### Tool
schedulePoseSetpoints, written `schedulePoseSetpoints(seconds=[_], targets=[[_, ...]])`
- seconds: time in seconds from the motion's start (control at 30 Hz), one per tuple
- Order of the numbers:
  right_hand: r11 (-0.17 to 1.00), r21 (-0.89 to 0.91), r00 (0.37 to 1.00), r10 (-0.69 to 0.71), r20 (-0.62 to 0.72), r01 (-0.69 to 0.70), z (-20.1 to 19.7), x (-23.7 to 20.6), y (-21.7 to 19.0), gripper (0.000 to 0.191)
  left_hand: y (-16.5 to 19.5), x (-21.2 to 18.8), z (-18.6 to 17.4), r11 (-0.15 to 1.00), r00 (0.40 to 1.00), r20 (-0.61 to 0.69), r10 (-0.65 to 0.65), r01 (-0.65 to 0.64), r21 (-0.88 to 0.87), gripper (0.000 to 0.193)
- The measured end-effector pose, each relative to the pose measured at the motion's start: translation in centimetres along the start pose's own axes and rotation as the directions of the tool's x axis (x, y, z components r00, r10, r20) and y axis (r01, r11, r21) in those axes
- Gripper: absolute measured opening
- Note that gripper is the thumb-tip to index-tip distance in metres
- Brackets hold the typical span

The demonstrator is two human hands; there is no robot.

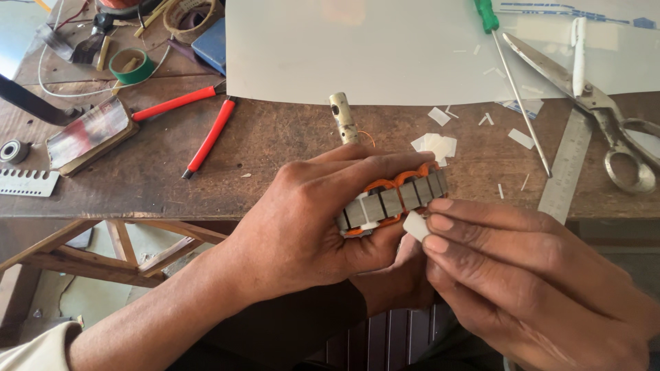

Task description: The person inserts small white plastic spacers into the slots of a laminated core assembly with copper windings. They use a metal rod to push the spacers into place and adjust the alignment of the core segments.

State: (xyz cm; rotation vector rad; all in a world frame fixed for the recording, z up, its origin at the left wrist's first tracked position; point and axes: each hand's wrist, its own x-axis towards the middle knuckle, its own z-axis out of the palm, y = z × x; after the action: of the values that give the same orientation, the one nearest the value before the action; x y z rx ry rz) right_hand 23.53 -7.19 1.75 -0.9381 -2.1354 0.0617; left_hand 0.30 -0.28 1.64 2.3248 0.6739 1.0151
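My left hand [309, 227] is wrapped around the grey laminated steel motor core with orange copper windings [392, 199], holding it just off the near edge of the brown wooden worktop [275, 144]; its metal shaft [342, 118] points away from me. My right hand [522, 275] pinches a small white slip of insulating paper [416, 225] between thumb and fingertips, touching the core's lower right edge. As I judge it, the slip should go in square to a slot, with the core held steady and the push gentle so the paper does not buckle. Beyond the core lie white paper offcuts [436, 144]; right of it, a steel ruler [567, 165] and large scissors [598, 110].
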Motion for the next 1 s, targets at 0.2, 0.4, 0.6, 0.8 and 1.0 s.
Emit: schedulePoseSetpoints(seconds=[0.2,0.4,0.6,0.8,1.0], targets=[[0.999,0.035,0.997,-0.030,-0.076,0.032,0.3,0.0,0.5,0.023,0.1,0.1,0.2,1.000,1.000,0.002,-0.025,0.025,-0.001,0.052],[0.999,-0.032,0.999,0.032,-0.006,-0.033,0.0,0.4,-0.6,0.024,0.1,0.1,0.3,0.999,1.000,-0.015,-0.017,0.017,0.032,0.054],[0.996,-0.072,0.999,-0.046,0.005,0.046,-0.5,2.6,-0.6,0.023,0.8,0.4,-0.3,1.000,1.000,-0.008,-0.001,0.002,0.029,0.059],[0.984,-0.041,0.985,-0.169,0.047,0.171,-0.9,2.2,1.1,0.024,0.8,0.8,-0.8,0.998,0.999,0.023,-0.026,0.027,-0.052,0.056],[0.974,-0.094,0.978,-0.204,0.037,0.207,-0.9,2.8,0.9,0.026,0.7,1.0,-0.7,0.998,0.999,0.007,-0.040,0.040,-0.037,0.051]])
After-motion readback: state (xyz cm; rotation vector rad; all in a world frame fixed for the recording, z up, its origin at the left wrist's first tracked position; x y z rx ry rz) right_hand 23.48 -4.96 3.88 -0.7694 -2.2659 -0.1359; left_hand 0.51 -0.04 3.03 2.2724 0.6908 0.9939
